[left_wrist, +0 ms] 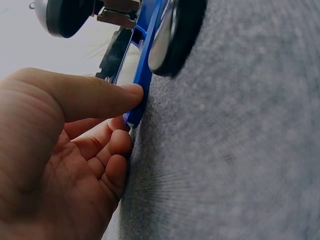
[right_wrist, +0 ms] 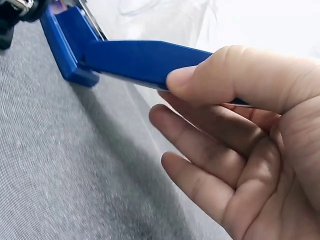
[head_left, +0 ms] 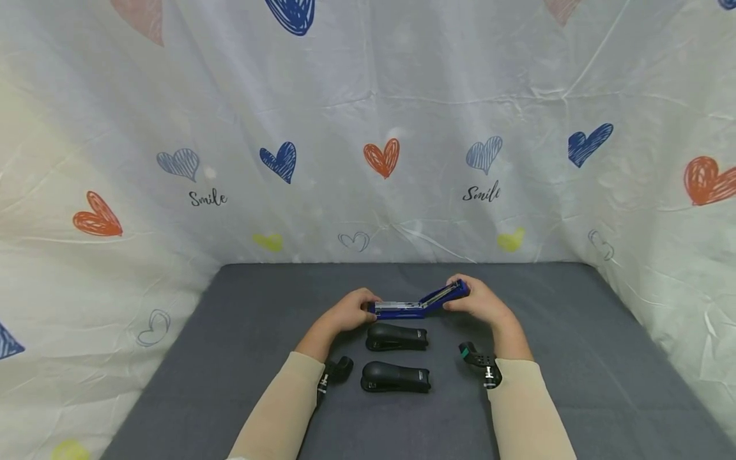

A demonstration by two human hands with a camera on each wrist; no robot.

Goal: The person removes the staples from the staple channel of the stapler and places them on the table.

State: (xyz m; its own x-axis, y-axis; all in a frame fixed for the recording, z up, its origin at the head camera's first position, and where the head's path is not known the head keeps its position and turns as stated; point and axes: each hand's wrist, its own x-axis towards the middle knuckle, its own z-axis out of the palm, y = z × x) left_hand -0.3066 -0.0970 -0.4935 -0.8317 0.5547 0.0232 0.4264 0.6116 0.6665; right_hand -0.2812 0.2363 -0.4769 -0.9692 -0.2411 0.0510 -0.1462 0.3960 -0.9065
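Note:
A blue stapler (head_left: 399, 314) lies opened out wide near the middle of the grey table, its metal rail showing. My left hand (head_left: 349, 311) pinches its left end, the thumb (left_wrist: 112, 100) laid along the blue edge in the left wrist view. At the other end, the raised blue part (right_wrist: 135, 61) slants up to the right. My right hand (head_left: 482, 303) grips this part between thumb and fingers, with two lower fingers free of it in the right wrist view. Just nearer to me lies a black stapler (head_left: 397, 337), and a second black stapler (head_left: 395, 377) lies below it.
Grey cloth covers the table (head_left: 276, 287). Behind it and at the sides hangs a white curtain (head_left: 322, 96) printed with hearts and "Smile". Black wrist cameras (head_left: 339, 369) sit on both forearms, close to either side of the black staplers.

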